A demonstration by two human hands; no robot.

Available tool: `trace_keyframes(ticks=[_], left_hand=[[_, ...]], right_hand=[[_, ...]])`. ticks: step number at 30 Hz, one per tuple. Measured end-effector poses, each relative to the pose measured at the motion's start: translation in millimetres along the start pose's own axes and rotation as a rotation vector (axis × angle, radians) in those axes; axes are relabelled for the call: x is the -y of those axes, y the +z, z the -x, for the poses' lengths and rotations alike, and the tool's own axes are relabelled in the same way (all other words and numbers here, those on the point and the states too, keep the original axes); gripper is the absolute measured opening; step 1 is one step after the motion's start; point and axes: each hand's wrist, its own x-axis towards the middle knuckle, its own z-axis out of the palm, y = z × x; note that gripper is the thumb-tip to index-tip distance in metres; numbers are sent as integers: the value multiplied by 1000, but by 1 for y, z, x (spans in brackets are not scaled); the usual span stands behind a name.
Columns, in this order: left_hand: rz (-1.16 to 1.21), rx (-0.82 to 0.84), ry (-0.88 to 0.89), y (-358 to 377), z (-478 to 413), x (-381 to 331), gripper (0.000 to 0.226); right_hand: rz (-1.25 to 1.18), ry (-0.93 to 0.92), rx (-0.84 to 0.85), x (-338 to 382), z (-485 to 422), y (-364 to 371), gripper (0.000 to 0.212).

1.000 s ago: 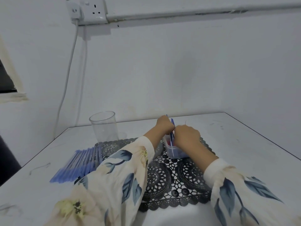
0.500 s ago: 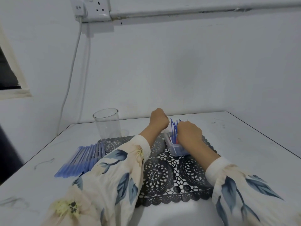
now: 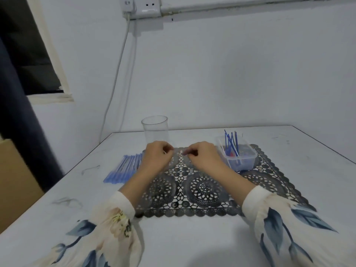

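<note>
Table (image 3: 192, 237) is scuffed white, in a bare wall corner, with a socket (image 3: 143, 5) up top and a dark window (image 3: 25, 54) on the left of my feed. Over the black lace mat (image 3: 269, 182), the left hand (image 3: 157, 158) pinches a thin white stick (image 3: 164, 152) just in front of the clear cup (image 3: 155, 130). The right hand (image 3: 204, 157) has its fingers curled tight, and I can't tell what's in them.

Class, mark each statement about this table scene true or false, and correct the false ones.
1. The clear plastic cup stands upright beyond the left hand. True.
2. The clear rectangular plastic tub of thin blue sticks stands on the bare white table. False: it stands on the black lace mat, at its far right corner.
3. The row of blue pen tubes lies right of the mat. False: it lies at the mat's left.
4. The left hand and the right hand both have curled fingers above the mat. True.
</note>
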Motion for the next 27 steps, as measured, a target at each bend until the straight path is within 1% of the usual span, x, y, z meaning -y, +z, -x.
trace_keyframes(ticks=[3, 5, 8, 11, 14, 16, 19, 22, 25, 27], left_hand=[[-36, -128, -95, -25, 11, 39, 20], [-55, -176, -177, -38, 13, 66, 23], [-76, -176, -308, -44, 9, 95, 29], [-131, -155, -441, -49, 2, 115, 36], [-204, -100, -567, -54, 1, 124, 31], [-235, -35, -609, -55, 2, 128, 25], [-217, 23, -641, -56, 1, 131, 17], [-190, 37, -654, -56, 0, 133, 15], [-171, 29, -669, -57, -1, 133, 5], [-166, 19, -669, -57, -2, 133, 14]], right_hand=[[-78, 16, 79, 17, -2, 20, 24], [-84, 18, 127, 29, -6, 35, 26], [-72, 11, 182, 45, -13, 57, 30], [-58, 18, 199, 57, -23, 78, 31], [55, 23, 201, 61, -34, 98, 30], [121, 46, 181, 62, -40, 109, 26], [155, 69, 153, 61, -45, 115, 22], [153, 76, 137, 57, -47, 119, 21], [162, 71, 140, 57, -46, 117, 21], [189, 61, 157, 59, -45, 113, 18]])
